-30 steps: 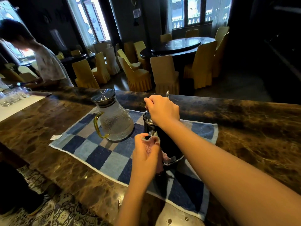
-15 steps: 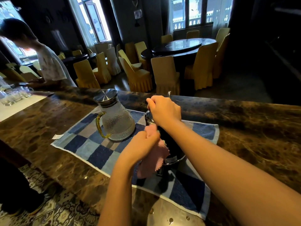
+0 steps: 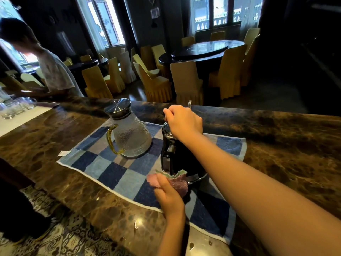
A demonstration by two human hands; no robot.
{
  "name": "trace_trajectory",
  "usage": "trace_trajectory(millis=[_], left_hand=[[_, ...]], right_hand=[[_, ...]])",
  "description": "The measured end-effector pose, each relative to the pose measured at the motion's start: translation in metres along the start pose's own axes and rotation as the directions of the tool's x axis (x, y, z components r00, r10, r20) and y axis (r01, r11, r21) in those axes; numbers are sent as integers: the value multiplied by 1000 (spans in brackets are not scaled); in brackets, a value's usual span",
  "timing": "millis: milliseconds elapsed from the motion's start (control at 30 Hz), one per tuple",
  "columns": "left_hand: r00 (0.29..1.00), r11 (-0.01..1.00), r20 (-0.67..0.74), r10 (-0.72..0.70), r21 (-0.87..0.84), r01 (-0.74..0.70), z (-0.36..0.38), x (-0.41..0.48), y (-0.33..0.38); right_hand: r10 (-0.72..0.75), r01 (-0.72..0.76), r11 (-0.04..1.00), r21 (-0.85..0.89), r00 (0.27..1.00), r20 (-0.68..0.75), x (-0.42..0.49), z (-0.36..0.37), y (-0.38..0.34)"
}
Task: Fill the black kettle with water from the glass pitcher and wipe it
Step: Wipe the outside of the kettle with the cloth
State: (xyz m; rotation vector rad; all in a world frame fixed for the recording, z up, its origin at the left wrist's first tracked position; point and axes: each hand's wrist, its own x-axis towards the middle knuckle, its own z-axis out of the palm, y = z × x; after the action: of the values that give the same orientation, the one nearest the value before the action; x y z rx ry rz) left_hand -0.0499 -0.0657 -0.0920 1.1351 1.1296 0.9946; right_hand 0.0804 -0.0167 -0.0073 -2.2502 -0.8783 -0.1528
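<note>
**Head view: the cloth has dropped to the foot of the kettle**

Your left hand (image 3: pixel 168 196) has brought the pink cloth (image 3: pixel 180 184) down. Half a second ago it was up by the top of the black kettle (image 3: pixel 182 163); now it is low on the kettle's near side, at the base. The grip there is closed, with the fingers curled round the bunched cloth, and the cloth touches the kettle's bottom rim.

Your right hand (image 3: pixel 182 122) has not shifted. It sits on top of the kettle with its grip closed over the lid or the top handle; the hand hides which.

The kettle stands upright on the checked towel (image 3: pixel 110 169) on the worktop (image 3: pixel 276 145), in the same spot as before. The glass pitcher (image 3: pixel 132 137) stands just left of the kettle on the same towel, lid on, and has not been touched in this past second. You cannot tell from here whether any water is left in it.

By my reading, the filling is done and you are wiping, with one downward stroke on the handle side just ending. The kettle's far side, and the part under your right arm, are hidden and probably still need the cloth. Keep the right hand firm, because pushing at the base could slide the kettle on the towel.
</note>
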Motion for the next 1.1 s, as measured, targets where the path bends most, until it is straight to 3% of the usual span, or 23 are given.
trace_trajectory(millis=[67, 100, 200, 233, 333, 433, 500, 633, 733, 833, 967, 1033, 1100], left_hand=[[990, 992, 70, 122, -54, -118, 5, 16, 17], [978, 992, 170, 122, -34, -118, 7, 28, 24], [942, 997, 336, -22, 74, -3, 10, 56, 27], [948, 999, 317, -15, 50, -1, 10, 52, 25], [994, 995, 57, 98, -14, -98, 9, 16, 17], [999, 992, -33, -33, -125, 29, 8, 1, 2], [998, 991, -60, -17, -134, 9, 12, 7, 6], [975, 982, 121, 187, -34, -185, 12, 25, 27], [943, 994, 319, 94, 16, -105, 7, 49, 31], [909, 989, 410, -73, -87, 118, 1, 61, 24], [919, 981, 387, -78, -136, 140, -6, 54, -1], [963, 993, 267, -35, -95, 62, -11, 47, -5], [966, 991, 248, -73, -93, 99, -18, 49, -12]], right_hand=[[-5, 5, 1000, 7, 1000, 0, 0, 0, 0], [-5, 5, 1000, 12, 1000, 1, 1, 0, 0], [-6, 6, 1000, 17, 1000, -15, 0, 0, 1], [-11, 11, 1000, 13, 1000, -19, 0, 0, 1], [-18, 18, 1000, 2, 1000, -19, -1, 0, 1], [-16, 16, 1000, -7, 1000, -23, -1, 0, 0], [-12, 12, 1000, -8, 1000, -23, -1, 0, 0], [-5, 5, 1000, -3, 1000, -28, 2, 2, 1], [1, -1, 1000, -13, 999, -39, 3, 5, -1], [-6, 5, 1000, -21, 999, -49, 2, 5, -2], [2, -2, 1000, -5, 999, -50, 1, 2, -2], [3, -2, 1000, 14, 999, -43, 0, 0, -2], [7, -7, 1000, 24, 1000, 3, 1, -2, -1]])
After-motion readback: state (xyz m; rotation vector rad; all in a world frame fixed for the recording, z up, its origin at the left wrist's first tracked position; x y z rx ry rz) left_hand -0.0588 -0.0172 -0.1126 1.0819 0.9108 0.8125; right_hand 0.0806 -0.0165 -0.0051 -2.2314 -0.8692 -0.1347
